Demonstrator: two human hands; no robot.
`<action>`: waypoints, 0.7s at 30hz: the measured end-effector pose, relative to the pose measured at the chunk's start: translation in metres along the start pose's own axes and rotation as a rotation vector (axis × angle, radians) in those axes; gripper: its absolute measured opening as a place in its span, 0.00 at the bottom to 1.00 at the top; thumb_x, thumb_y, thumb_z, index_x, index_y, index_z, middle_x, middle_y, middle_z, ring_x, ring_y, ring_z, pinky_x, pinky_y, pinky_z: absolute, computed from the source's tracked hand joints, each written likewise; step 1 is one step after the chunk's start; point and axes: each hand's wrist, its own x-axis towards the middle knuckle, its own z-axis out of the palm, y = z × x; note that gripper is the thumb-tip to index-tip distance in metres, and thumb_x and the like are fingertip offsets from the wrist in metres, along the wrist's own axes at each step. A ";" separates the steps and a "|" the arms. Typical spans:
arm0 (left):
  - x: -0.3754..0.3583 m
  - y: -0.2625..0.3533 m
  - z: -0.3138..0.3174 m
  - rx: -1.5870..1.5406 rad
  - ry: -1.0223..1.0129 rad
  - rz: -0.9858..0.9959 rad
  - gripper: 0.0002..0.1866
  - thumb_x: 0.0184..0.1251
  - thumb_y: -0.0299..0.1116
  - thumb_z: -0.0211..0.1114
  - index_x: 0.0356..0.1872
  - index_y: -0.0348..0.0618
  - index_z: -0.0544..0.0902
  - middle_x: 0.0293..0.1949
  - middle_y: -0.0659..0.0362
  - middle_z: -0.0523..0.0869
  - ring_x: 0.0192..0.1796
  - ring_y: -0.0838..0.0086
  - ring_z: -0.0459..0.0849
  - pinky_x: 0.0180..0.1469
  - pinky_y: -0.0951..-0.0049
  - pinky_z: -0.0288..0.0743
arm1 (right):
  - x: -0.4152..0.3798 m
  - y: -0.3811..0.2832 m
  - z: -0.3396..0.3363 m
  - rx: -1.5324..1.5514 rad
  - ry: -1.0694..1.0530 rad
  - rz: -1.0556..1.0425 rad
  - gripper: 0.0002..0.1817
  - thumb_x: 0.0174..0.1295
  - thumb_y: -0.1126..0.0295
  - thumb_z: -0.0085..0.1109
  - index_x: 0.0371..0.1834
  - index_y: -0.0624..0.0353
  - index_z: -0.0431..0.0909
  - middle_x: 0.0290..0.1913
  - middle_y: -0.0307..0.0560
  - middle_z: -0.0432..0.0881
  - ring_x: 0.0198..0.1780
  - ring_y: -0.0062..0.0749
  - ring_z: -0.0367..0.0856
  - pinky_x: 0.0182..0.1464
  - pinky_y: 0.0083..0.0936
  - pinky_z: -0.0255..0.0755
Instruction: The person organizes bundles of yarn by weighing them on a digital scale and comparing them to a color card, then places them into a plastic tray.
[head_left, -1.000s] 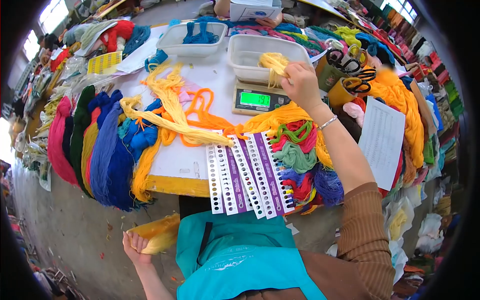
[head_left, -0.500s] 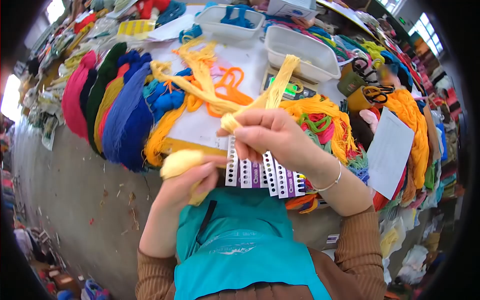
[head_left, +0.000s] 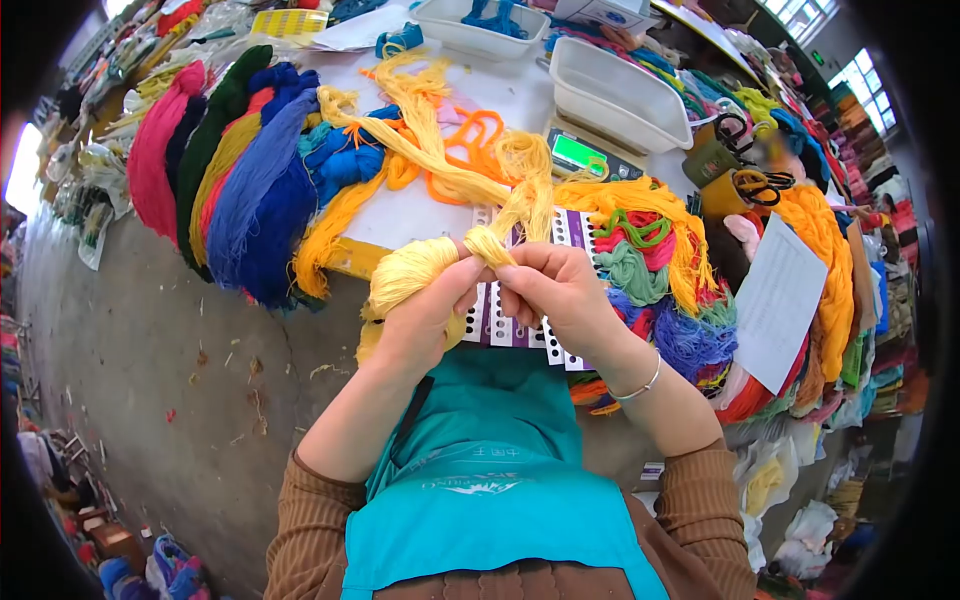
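My left hand (head_left: pixel 425 310) is closed on a pale yellow bundle of thread (head_left: pixel 412 275), which bulges out beyond the fingers toward the left. My right hand (head_left: pixel 555 292) pinches a looped end of yellow thread (head_left: pixel 488 246), and the fingertips of both hands nearly meet there. From this loop a yellow skein (head_left: pixel 525 190) runs up onto the table, joining lighter yellow strands (head_left: pixel 425 165). Beneath my hands lie white and purple cards with punched holes (head_left: pixel 500 320), partly hidden by my fingers.
Blue, green and pink skeins (head_left: pixel 250 210) hang over the table's left edge. A scale with a lit green display (head_left: pixel 580 153) stands behind my right hand, near a white plastic tub (head_left: pixel 620 95). Scissors (head_left: pixel 757 187) stand in a holder at right, above a paper sheet (head_left: pixel 780 300).
My left hand has risen to the right with its bundle, meeting my right hand. My right hand has moved slightly down and right; the raised yellow strand has dropped.
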 end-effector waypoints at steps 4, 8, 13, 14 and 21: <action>-0.002 0.000 -0.001 -0.029 0.103 0.007 0.06 0.71 0.28 0.60 0.44 0.38 0.80 0.30 0.65 0.77 0.27 0.85 0.68 0.30 0.83 0.62 | 0.005 0.013 0.001 0.107 0.036 -0.029 0.10 0.72 0.69 0.54 0.43 0.63 0.81 0.26 0.38 0.82 0.23 0.15 0.75 0.25 0.13 0.69; -0.001 -0.001 -0.002 -0.073 0.107 0.034 0.03 0.71 0.27 0.61 0.41 0.41 0.79 0.30 0.64 0.78 0.27 0.82 0.70 0.31 0.82 0.65 | 0.007 0.016 0.005 0.309 0.096 -0.012 0.08 0.71 0.68 0.56 0.42 0.62 0.81 0.25 0.37 0.80 0.22 0.14 0.73 0.23 0.13 0.65; 0.000 0.000 0.001 -0.064 0.117 0.018 0.03 0.70 0.27 0.62 0.41 0.40 0.79 0.31 0.62 0.79 0.28 0.80 0.72 0.30 0.81 0.66 | 0.010 0.020 0.006 0.189 0.105 -0.019 0.06 0.67 0.69 0.62 0.41 0.60 0.81 0.23 0.32 0.75 0.20 0.11 0.66 0.21 0.12 0.56; -0.001 0.000 0.002 -0.049 0.129 0.018 0.03 0.70 0.27 0.62 0.41 0.40 0.79 0.31 0.62 0.79 0.28 0.80 0.72 0.30 0.80 0.66 | 0.011 0.021 0.007 0.170 0.118 -0.039 0.06 0.66 0.69 0.63 0.41 0.60 0.81 0.23 0.30 0.74 0.20 0.10 0.65 0.21 0.12 0.54; 0.001 -0.002 0.003 -0.032 0.128 0.048 0.03 0.71 0.29 0.62 0.40 0.41 0.79 0.31 0.62 0.79 0.28 0.81 0.72 0.30 0.81 0.66 | 0.011 0.025 0.010 0.245 0.149 -0.071 0.05 0.66 0.70 0.64 0.40 0.58 0.81 0.24 0.31 0.75 0.20 0.10 0.66 0.21 0.11 0.56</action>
